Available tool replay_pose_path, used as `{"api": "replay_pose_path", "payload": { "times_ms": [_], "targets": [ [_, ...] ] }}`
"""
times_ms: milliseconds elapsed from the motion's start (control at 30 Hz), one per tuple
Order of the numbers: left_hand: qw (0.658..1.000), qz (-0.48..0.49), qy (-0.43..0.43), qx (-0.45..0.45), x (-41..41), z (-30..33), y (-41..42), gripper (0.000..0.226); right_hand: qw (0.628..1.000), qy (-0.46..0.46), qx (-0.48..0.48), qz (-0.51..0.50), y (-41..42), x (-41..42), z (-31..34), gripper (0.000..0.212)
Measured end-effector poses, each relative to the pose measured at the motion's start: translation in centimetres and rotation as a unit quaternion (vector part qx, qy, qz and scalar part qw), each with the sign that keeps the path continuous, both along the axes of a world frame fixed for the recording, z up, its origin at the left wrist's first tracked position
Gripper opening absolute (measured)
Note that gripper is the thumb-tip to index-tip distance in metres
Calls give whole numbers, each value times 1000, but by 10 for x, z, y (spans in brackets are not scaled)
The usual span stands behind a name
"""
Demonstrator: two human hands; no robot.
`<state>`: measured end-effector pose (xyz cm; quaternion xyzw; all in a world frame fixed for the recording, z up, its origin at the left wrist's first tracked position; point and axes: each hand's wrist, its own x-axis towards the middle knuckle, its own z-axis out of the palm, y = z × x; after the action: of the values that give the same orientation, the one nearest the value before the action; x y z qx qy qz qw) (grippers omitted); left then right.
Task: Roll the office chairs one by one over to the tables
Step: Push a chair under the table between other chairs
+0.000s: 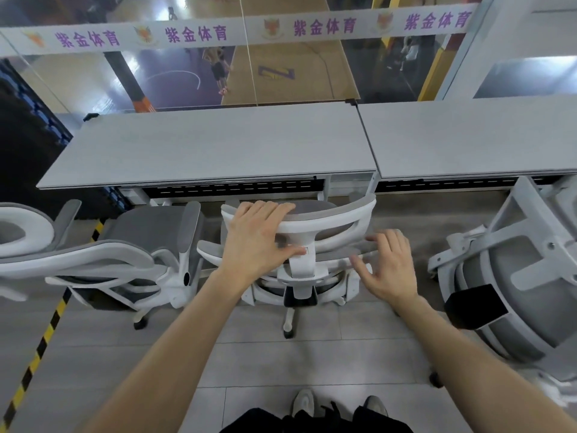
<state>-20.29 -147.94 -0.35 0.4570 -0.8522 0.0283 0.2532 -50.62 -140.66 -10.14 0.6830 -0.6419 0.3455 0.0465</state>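
A white-framed office chair with grey mesh (331, 226) stands right in front of me, its back toward me and its seat pushed under the left grey table (212, 145). My left hand (259, 239) grips the left side of the chair's headrest, fingers over the top and thumb underneath. My right hand (387, 267) hovers just behind the right side of the backrest with fingers spread and slightly blurred, holding nothing. A second grey table (468, 135) adjoins on the right.
Another grey-and-white chair (150, 245) stands at the table to the left, and a third chair (524, 270) sits at the right table. Yellow-black tape (46, 335) runs across the floor on the left. A glass wall with a printed banner (237, 29) is behind the tables.
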Motion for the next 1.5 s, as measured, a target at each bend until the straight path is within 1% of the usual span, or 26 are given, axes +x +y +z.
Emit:
{"api": "replay_pose_path", "payload": {
  "times_ms": [33, 67, 100, 167, 200, 233, 267, 300, 367, 433, 467, 533, 600, 667, 700, 767, 900, 1067, 1200, 1367, 1500],
  "targets": [
    [999, -13, 38, 2, 5, 2, 2, 76, 998, -9, -57, 7, 3, 14, 8, 41],
    [997, -19, 74, -12, 13, 4, 5, 69, 994, -9, -100, 38, 5, 34, 18, 33],
    [994, -14, 103, -42, 24, 5, 6, 57, 988, -2, -126, 87, 4, 59, 28, 27],
    [985, 23, 142, -94, 56, 1, 7, 37, 971, 25, -137, 194, 1, 118, 46, 23],
    [982, 49, 155, -98, 76, -2, 6, 30, 962, 39, -119, 242, -3, 149, 54, 22],
    [980, 78, 161, -87, 98, -7, 4, 26, 955, 56, -82, 280, -9, 178, 60, 20],
    [980, 109, 155, -65, 120, -13, 1, 23, 949, 81, -30, 303, -17, 205, 63, 18],
    [980, 140, 134, -37, 142, -20, -3, 23, 945, 103, 24, 310, -28, 230, 65, 23],
    [979, 193, 53, 35, 185, -34, -16, 24, 937, 132, 106, 307, -53, 271, 64, 41],
    [963, 240, -32, 118, 224, -44, -31, 27, 926, 183, 174, 280, -78, 301, 60, 44],
    [951, 264, -68, 146, 242, -46, -39, 30, 918, 215, 208, 259, -89, 310, 55, 45],
    [927, 307, -125, 173, 274, -51, -56, 42, 897, 268, 272, 223, -103, 320, 40, 48],
    [902, 340, -182, 193, 301, -59, -70, 50, 886, 283, 310, 199, -106, 320, 25, 39],
    [877, 354, -221, 237, 320, -70, -80, 47, 889, 286, 310, 179, -105, 315, 11, 28],
    [870, 351, -233, 254, 328, -76, -83, 44, 892, 286, 304, 174, -104, 314, 6, 25],
    [871, 339, -243, 260, 337, -87, -86, 43, 896, 276, 299, 175, -105, 316, 0, 25],
    [878, 326, -231, 262, 341, -99, -90, 46, 897, 252, 317, 175, -109, 325, -1, 30],
    [882, 326, -213, 267, 346, -104, -100, 51, 899, 252, 317, 169, -114, 329, 0, 34],
    [878, 329, -209, 279, 345, -109, -101, 54, 904, 257, 303, 157, -115, 328, 1, 27],
    [880, 326, -192, 287, 343, -109, -103, 58, 906, 252, 301, 160, -113, 326, 1, 29],
    [882, 324, -177, 292, 340, -106, -102, 59, 903, 253, 310, 157, -112, 324, 3, 27]
  ]
}}
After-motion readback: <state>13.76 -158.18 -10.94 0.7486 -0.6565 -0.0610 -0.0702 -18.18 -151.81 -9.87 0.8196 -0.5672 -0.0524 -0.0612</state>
